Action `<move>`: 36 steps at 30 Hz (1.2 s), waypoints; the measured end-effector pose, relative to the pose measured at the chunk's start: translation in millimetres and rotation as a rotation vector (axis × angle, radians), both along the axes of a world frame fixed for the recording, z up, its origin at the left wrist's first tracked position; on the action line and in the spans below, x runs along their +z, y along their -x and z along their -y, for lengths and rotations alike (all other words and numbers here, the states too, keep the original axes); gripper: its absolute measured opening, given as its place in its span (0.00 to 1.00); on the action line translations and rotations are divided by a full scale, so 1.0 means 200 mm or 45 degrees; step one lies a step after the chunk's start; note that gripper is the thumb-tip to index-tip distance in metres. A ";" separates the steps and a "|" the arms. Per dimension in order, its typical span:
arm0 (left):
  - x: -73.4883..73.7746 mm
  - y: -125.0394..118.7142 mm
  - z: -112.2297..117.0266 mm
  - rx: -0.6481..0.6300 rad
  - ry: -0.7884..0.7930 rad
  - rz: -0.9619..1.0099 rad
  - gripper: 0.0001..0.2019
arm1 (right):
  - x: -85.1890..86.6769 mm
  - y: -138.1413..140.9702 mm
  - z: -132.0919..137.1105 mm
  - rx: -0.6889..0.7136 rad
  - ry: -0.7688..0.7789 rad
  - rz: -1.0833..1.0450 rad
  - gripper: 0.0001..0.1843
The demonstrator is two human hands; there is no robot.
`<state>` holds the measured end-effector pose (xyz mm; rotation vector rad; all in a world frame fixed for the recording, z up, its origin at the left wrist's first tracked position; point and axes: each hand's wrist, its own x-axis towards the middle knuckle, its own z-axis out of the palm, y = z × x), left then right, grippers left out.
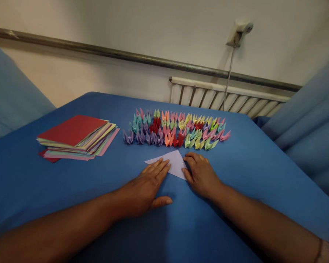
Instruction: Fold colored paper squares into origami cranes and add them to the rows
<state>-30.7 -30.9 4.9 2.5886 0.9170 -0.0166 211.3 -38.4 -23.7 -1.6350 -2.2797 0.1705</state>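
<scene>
A pale lilac sheet of paper [173, 161], folded into a triangle, lies on the blue table [235, 204]. My left hand [148, 186] lies flat with its fingers stretched out over the paper's left part. My right hand [200, 174] rests at the paper's right edge, fingers curled, fingertips pressing on it. Just behind the paper stand rows of several small folded paper cranes [175, 129] in many colours.
A stack of coloured square sheets [76, 138], red on top, sits at the left of the table. Behind the table are a metal rail, a white slatted frame [224, 96] and a wall. Blue cloth hangs at both sides.
</scene>
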 end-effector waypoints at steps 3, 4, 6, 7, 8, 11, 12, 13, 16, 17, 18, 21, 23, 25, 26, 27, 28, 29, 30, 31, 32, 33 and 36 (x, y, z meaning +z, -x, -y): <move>-0.02 0.00 -0.04 0.065 -0.027 0.008 0.42 | -0.02 -0.01 -0.01 -0.009 -0.003 -0.054 0.20; -0.02 0.00 -0.05 0.093 -0.051 0.031 0.40 | -0.02 -0.01 -0.02 -0.014 -0.001 -0.084 0.21; -0.03 0.00 -0.07 0.133 -0.103 0.096 0.37 | -0.03 -0.02 -0.03 -0.022 0.012 -0.147 0.21; -0.03 0.00 -0.08 0.126 -0.119 0.124 0.37 | -0.04 -0.02 -0.03 -0.023 0.020 -0.175 0.20; -0.02 0.00 -0.08 0.095 -0.122 0.142 0.36 | -0.04 -0.02 -0.03 -0.022 0.028 -0.195 0.20; 0.00 0.00 -0.06 -0.097 -0.065 0.130 0.37 | -0.04 -0.01 -0.03 -0.004 0.041 -0.218 0.19; 0.00 0.00 -0.05 -0.148 -0.043 0.107 0.38 | -0.04 -0.01 -0.02 0.002 0.041 -0.215 0.20; 0.00 0.00 -0.04 -0.176 -0.028 0.079 0.39 | -0.04 0.00 -0.02 0.005 0.040 -0.209 0.21; -0.02 0.01 -0.04 -0.132 -0.018 0.005 0.42 | -0.04 0.01 -0.01 -0.002 0.042 -0.179 0.23; -0.03 0.02 -0.04 -0.100 -0.024 -0.009 0.42 | -0.04 0.01 -0.01 -0.006 0.048 -0.170 0.24; -0.04 0.02 -0.05 -0.068 -0.035 -0.014 0.42 | -0.04 0.01 -0.01 -0.012 0.056 -0.165 0.24; -0.08 0.05 -0.09 0.027 -0.108 -0.012 0.42 | -0.03 0.01 -0.01 -0.021 0.082 -0.161 0.24; -0.08 0.06 -0.11 0.097 -0.168 -0.012 0.41 | -0.03 0.01 -0.01 -0.022 0.086 -0.168 0.23; -0.08 0.05 -0.13 0.165 -0.207 -0.030 0.41 | -0.03 0.01 -0.01 -0.020 0.086 -0.171 0.22; -0.07 0.05 -0.13 0.190 -0.218 -0.045 0.42 | -0.03 0.01 -0.01 -0.020 0.088 -0.171 0.22; -0.06 0.04 -0.13 0.202 -0.223 -0.056 0.43 | -0.02 0.01 -0.01 -0.021 0.091 -0.168 0.23; -0.05 0.04 -0.12 0.192 -0.223 -0.057 0.43 | -0.02 0.01 -0.01 -0.023 0.094 -0.165 0.23; -0.04 0.03 -0.10 0.152 -0.214 -0.045 0.44 | -0.02 0.02 -0.01 -0.026 0.096 -0.162 0.23; -0.03 0.02 -0.09 0.082 -0.193 -0.026 0.44 | -0.02 0.02 -0.01 -0.028 0.097 -0.159 0.23; -0.02 0.02 -0.07 -0.008 -0.162 -0.002 0.45 | -0.02 0.02 -0.01 -0.030 0.096 -0.157 0.23; -0.01 0.01 -0.05 -0.103 -0.121 0.014 0.45 | -0.02 0.02 -0.01 -0.029 0.094 -0.155 0.22; -0.01 0.01 -0.04 -0.174 -0.082 0.015 0.44 | -0.02 0.02 -0.01 -0.025 0.091 -0.154 0.22; -0.01 0.02 -0.02 -0.226 -0.019 -0.017 0.43 | -0.02 0.02 0.00 -0.022 0.082 -0.155 0.22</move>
